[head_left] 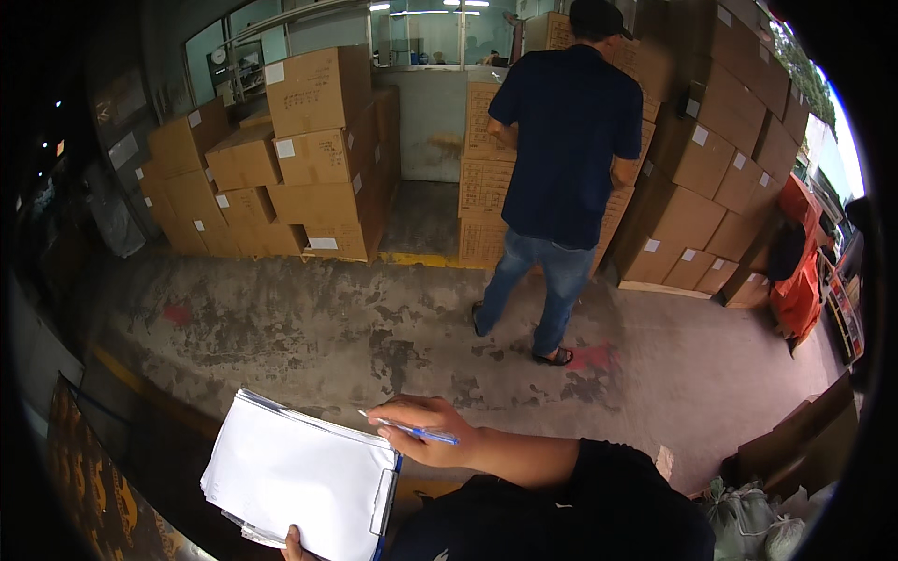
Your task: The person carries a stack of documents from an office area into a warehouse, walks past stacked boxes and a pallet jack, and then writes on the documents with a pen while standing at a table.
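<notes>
My left hand grips the lower edge of a blue clipboard; only its thumb shows, laid over the papers, and the other fingers are hidden underneath. A thick stack of white paper lies on the board, under a metal clip on its right side. My right hand pinches a blue and white pen just above the upper right corner of the stack. The pen's tip points left, apart from the paper.
A person in a dark shirt and jeans stands ahead, facing stacked cartons. More cartons are piled at left and right. An orange sheet hangs at far right. Tied plastic bags sit at lower right. The concrete floor is stained.
</notes>
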### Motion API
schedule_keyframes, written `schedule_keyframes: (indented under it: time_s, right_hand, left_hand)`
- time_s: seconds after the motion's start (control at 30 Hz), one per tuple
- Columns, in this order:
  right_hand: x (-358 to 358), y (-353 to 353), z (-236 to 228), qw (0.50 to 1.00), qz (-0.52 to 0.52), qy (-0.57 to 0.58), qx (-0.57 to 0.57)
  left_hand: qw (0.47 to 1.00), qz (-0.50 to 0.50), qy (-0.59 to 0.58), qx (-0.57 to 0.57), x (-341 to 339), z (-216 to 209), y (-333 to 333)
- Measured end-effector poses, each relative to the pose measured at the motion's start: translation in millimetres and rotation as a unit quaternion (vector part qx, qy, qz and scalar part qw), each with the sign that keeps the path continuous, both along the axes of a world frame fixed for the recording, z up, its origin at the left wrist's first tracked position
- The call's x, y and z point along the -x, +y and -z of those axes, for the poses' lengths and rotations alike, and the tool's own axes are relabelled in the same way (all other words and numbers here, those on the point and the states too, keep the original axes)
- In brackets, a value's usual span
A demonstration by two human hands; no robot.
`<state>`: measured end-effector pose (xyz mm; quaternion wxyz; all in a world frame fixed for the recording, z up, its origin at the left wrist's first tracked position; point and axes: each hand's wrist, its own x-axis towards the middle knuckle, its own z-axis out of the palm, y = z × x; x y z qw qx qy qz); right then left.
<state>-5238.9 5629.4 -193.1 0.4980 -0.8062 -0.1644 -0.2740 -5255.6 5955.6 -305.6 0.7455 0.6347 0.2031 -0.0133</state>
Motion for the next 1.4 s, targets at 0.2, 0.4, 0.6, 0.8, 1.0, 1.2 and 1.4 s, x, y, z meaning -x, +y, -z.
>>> schedule_keyframes:
  time_s: [0.2,0.4,0.6,0.8,1.0,1.2,1.4]
  right_hand:
    - [43.6,-55.3,10.9,0.998,0.004,0.03,-0.056]
    - [95.7,-130.1,19.7,0.991,0.12,0.007,-0.064]
    - [171.6,-197.3,43.1,0.941,0.273,0.054,-0.191]
    - [228.7,-292.4,101.8,0.829,0.312,0.193,-0.422]
    - [233.6,-296.2,123.1,0.727,0.266,0.197,-0.601]
    - [251.1,-329.0,43.1,0.781,0.05,0.025,-0.622]
    - [211.3,-379.7,9.6,0.843,0.306,0.205,-0.391]
  left_hand:
    - [0.918,0.122,-0.342,-0.158,20.6,1.6,-71.9]
    - [0.984,0.179,0.004,0.015,21.2,-41.8,-146.6]
    - [0.961,0.217,-0.085,0.151,12.2,-53.3,-244.2]
    - [0.892,0.391,-0.045,0.222,7.2,-60.0,-330.4]
    - [0.808,0.513,0.075,0.28,12.9,-57.1,-399.3]
    - [0.79,0.573,0.082,0.201,-15.0,-40.8,-454.9]
    - [0.735,0.643,0.058,0.207,-60.5,-33.2,-511.0]
